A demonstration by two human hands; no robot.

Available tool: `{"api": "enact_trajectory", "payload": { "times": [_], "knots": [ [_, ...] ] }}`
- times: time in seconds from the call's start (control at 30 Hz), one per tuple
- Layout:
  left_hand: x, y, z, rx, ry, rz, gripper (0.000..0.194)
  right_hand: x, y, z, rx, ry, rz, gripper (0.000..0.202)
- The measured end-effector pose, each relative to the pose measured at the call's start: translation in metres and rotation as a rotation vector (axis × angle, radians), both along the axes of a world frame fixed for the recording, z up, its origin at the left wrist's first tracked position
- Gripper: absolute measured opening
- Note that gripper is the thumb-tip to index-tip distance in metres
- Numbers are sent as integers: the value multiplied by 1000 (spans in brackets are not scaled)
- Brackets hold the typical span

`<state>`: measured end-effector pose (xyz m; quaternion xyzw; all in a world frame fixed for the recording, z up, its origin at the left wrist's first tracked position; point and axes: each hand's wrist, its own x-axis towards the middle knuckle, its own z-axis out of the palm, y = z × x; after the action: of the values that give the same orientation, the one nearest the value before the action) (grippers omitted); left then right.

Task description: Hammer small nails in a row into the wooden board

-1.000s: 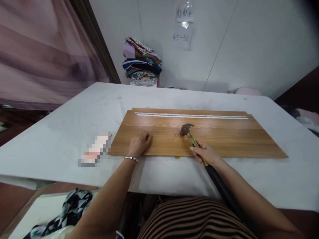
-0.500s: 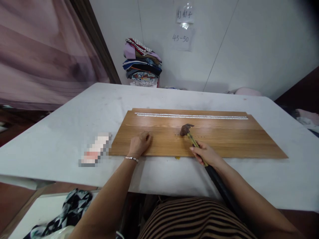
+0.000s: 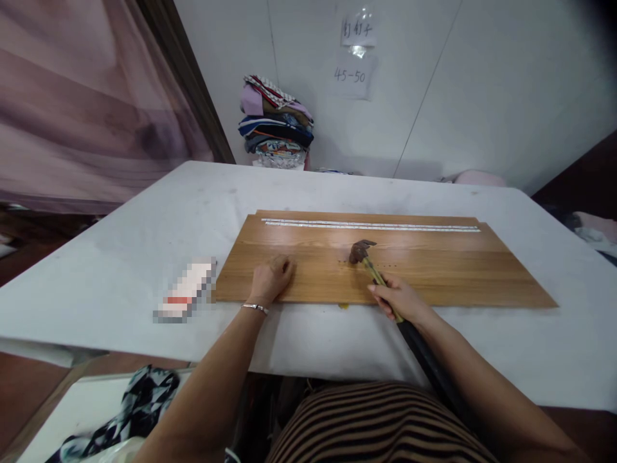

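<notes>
Left of the board [image 3: 448,276], a pink curtain [image 3: 87,96] hangs beside the table [image 3: 110,257]. Nearer the wearer, a patterned cloth [image 3: 144,399] lies on a low white surface [image 3: 72,405]. A pixelated item [image 3: 186,289] lies on the table, just beside the board's left edge.

The left hand [image 3: 272,278], a bracelet [image 3: 254,308] at its wrist, rests on the board's near left part. Its fingers curl inward; whether they hold anything cannot be told. Beyond the board stands a pile of folded fabrics [image 3: 276,122], and to its right two papers [image 3: 354,77] are on the wall [image 3: 409,64].

Two white strips [image 3: 371,226] run along the board's far side. The hammer [image 3: 371,267] is over the board's middle, its head by a row of small dark dots [image 3: 389,265]; contact is unclear. The right hand [image 3: 398,297], at the board's near edge, grips the handle, fingers wrapped around it.
</notes>
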<state>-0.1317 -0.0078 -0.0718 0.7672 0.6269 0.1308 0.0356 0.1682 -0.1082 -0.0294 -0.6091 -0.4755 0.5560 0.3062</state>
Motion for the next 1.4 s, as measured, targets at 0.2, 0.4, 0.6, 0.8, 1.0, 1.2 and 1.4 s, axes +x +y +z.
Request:
{"api": "enact_trajectory", "payload": {
  "times": [0.2,0.4,0.6,0.8,1.0,1.2,1.4],
  "knots": [
    [1,0,1,-2,1,15,31,1,1,-2,13,15,2,31],
    [2,-1,3,-7,5,19,32,2,0,-2,3,16,-12,31],
    [1,-1,0,-1,21,22,31,2,1,-1,11,21,-4,31],
    [1,-1,1,-3,-1,24,30,1,1,-2,15,25,-1,30],
    [2,-2,4,-9,3,20,32,1,0,-1,-3,10,-5,29],
    [0,0,0,0,8,13,30,0,2,-4,11,22,-8,32],
    [1,-1,1,-6,7,20,29,0,1,-1,10,20,-12,31]
  ]
}}
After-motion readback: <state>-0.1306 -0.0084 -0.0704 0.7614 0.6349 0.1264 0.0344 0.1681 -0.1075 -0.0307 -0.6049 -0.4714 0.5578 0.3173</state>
